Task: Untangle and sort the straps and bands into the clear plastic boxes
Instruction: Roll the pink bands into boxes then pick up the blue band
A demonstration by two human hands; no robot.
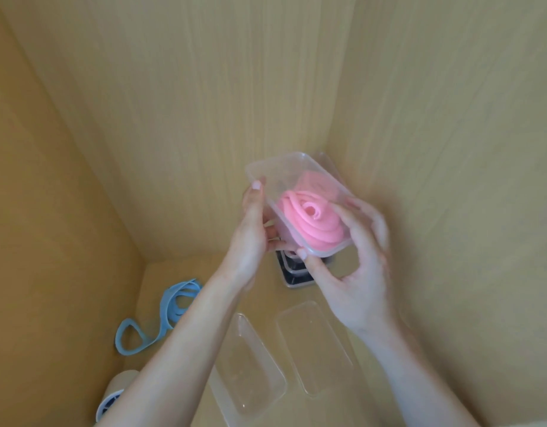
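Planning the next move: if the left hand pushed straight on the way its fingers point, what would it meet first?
The left hand already holds the clear box with the pink band coiled inside. Past the box, it seems to face only the wooden back wall, though depth is unclear.

Both hands hold a clear box (296, 192) with a coiled pink band (312, 223) inside: left hand (253, 229), right hand (355, 260). A blue strap (161, 315) and two clear boxes (250, 365) lie below.
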